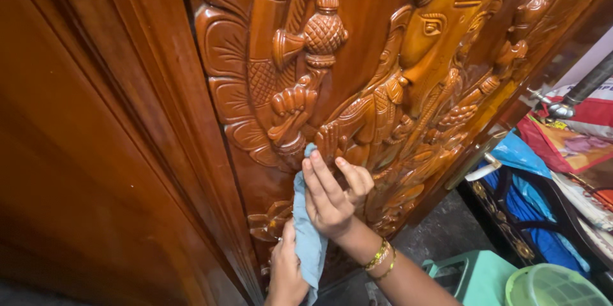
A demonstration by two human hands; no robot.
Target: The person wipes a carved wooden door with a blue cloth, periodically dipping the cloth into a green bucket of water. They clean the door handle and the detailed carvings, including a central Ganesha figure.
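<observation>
From my feed, the light blue cloth [308,236] is mostly covered by my right hand [332,194] pressing it to the carved door [383,89]. My left hand [286,274] is cut off at the bottom edge below the cloth. The carved figure's head runs past the top edge. Right of the door, the green basket [552,285] is cropped.

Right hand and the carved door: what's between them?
In the head view, a light blue cloth lies between the right hand and the carved wooden door; the fingers press it there.
</observation>
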